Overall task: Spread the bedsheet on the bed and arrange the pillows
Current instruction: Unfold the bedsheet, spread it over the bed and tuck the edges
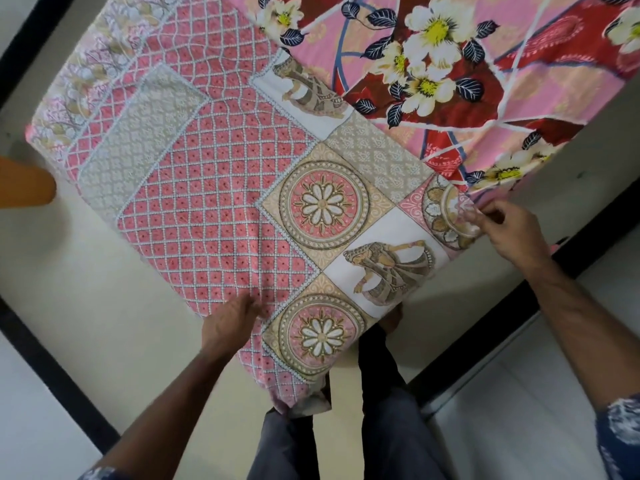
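A folded pink patchwork bedsheet [214, 174] with lattice squares, flower medallions and dancer prints lies spread across the cream mattress [104, 306]. Its near corner hangs over the bed's edge at my legs. My left hand [230, 322] lies on the sheet's near edge with its fingers pressed into the cloth. My right hand [512, 230] pinches the sheet's right corner at the mattress edge. A red and pink floral cloth [485, 64] lies beyond, partly under the patchwork sheet. No pillow is in view.
The bed's black frame [52, 368] runs along the left and right sides of the mattress. White floor tiles [519, 393] show at lower right. An orange object [24, 185] juts in at the left edge. My legs [381, 410] stand against the bed's corner.
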